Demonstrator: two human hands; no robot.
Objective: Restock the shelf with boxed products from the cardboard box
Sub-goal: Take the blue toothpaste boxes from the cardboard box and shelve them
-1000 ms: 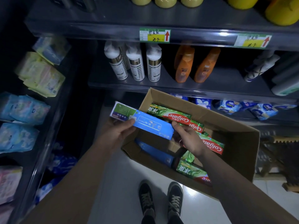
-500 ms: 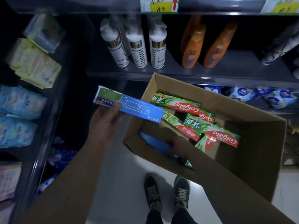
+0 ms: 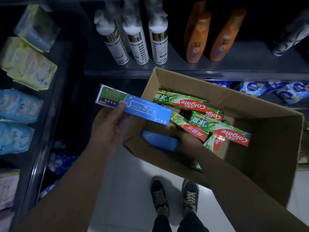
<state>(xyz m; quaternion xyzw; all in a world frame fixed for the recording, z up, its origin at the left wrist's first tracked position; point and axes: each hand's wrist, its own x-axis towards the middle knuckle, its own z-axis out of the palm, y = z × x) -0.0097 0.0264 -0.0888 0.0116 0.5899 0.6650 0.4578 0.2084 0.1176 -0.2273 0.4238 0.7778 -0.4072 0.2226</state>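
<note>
A dark shelf (image 3: 234, 69) spans twelve o'clock above the open cardboard box (image 3: 275, 156) at three o'clock, stocked with green toothpaste boxes (image 3: 184, 101). The left hand (image 3: 108, 124) pinches a blue box (image 3: 133, 106) at ten o'clock. The shadowed right hand (image 3: 189, 139) perhaps touches a second blue box (image 3: 158, 139) inside, its grip unreadable.

I have only one view, from the wide-angle camera on my head. It faces forward and steeply down: my own shoes (image 3: 159, 195) show near the bottom edge and the shelf (image 3: 234, 67) bends across the top. It sits close, so my forearms (image 3: 75, 190) fill the lower frame, with the cardboard box (image 3: 267, 156) just beneath.
</note>
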